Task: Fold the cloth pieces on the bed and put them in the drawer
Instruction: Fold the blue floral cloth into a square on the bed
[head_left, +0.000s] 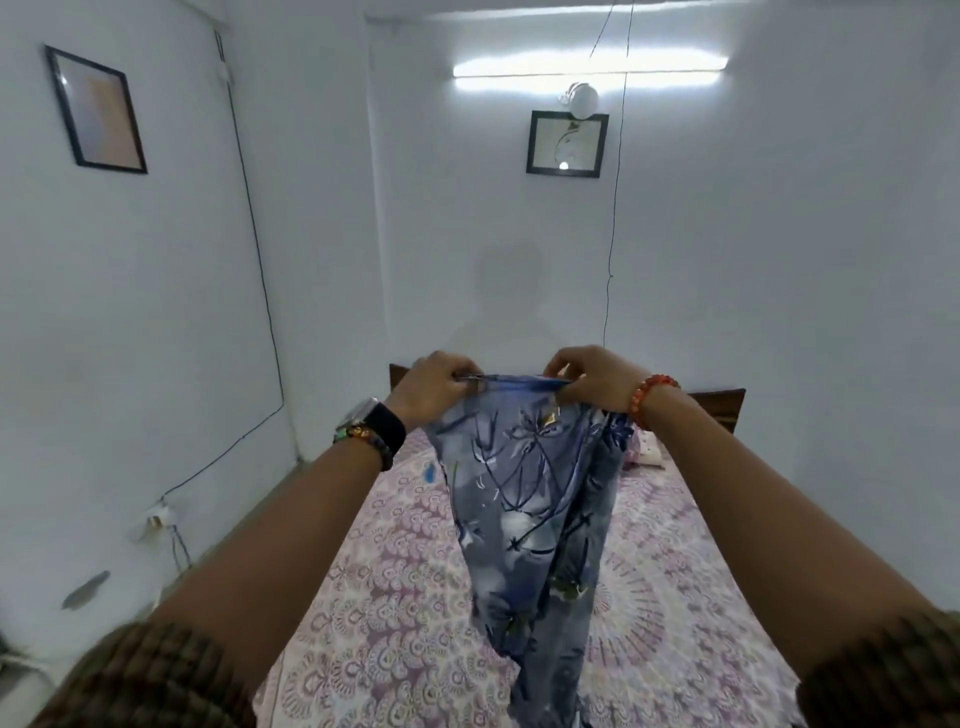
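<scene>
Checked sleeves (156, 675) leave frame; each hand (434, 384) (597, 376) pinches blue cloth (530, 509), its hem cut off.

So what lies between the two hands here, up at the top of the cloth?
In the head view, only the taut top edge of the blue patterned cloth spans from the left hand to the right hand; both pinch it above the bed.

Both hands up over the bed: left hand (434, 387) & right hand (592, 382) each pinch the top hem of a blue-grey floral-print cloth (530, 499), held taut btwn them. Rest of cloth hangs down in folds, lower end reaching the pink-white patterned bedsheet (405, 597) near its front edge.
</scene>
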